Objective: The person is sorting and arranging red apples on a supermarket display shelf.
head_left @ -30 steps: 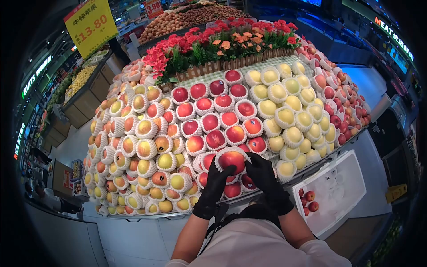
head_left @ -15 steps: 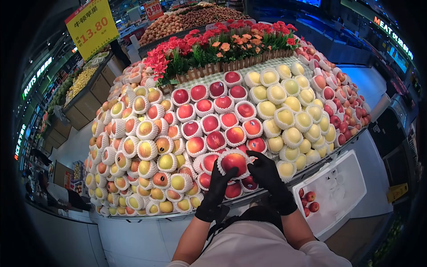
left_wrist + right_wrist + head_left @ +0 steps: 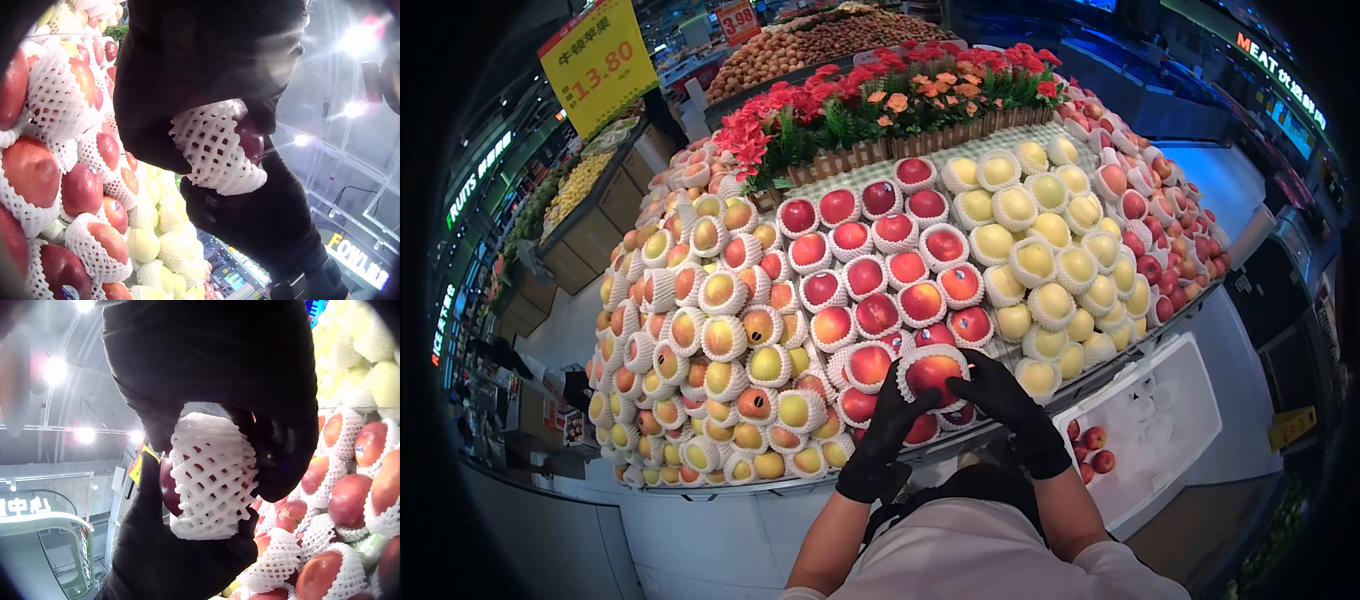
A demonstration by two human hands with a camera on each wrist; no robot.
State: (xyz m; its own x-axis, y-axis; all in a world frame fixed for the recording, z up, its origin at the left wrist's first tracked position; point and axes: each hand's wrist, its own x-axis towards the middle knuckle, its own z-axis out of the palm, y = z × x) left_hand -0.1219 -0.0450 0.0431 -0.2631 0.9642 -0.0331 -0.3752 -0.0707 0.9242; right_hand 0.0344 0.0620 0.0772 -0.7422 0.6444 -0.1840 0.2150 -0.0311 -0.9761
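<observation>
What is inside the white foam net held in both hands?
A red apple, seen through opening and mesh; the foam net, left hand and right hand cover the rest.

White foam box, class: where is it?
In the head view, the foam box sits at lower right, beside the fruit display, right of the gloved right hand.

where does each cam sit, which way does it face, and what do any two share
Head: worn on the head, facing forward and down at netted red apples; shows the left hand, right hand, forearms and shirt front.
Left wrist: looks past that hand at the held apple, ceiling lights beyond; both gloved hands show.
Right wrist: looks past that hand at the same apple, ceiling lights beyond; both gloved hands show.
Shared: both wrist views show the held apple in its foam net.
</observation>
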